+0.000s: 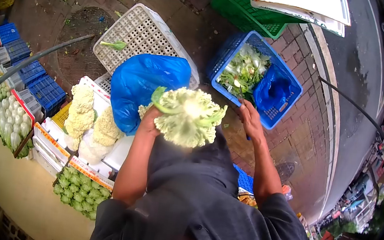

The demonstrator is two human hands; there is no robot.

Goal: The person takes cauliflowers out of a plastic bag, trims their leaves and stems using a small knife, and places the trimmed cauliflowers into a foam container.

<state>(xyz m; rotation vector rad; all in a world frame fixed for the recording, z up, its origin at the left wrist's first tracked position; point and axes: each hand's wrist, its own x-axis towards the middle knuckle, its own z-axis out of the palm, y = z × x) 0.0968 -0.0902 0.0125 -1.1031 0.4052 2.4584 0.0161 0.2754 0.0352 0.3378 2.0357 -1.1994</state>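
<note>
While the left hand (pixel 152 119) clasps the cauliflower (pixel 190 117) from one side, its fingers mostly hidden, the head sits in front of the body, apparently stalk side up, so its stalk faces the right hand (pixel 251 120). That hand is closed round what looks like a knife (pixel 241 96), held off to the side, which keeps the edge apart from the head.

At two o'clock from the head, the blue crate (pixel 288 111) holds leafy scraps (pixel 247 62) beside a blue liner (pixel 271 89), near enough for easy reach. The blue bag (pixel 146 83) bulges at ten, its contents hidden. At eleven, the white crate (pixel 142 35) seems upturned, its base bearing a loose leaf (pixel 113 44). The white box (pixel 100 101) at nine holds more cauliflowers (pixel 81 111); green heads (pixel 78 190) are packed at eight.
</note>
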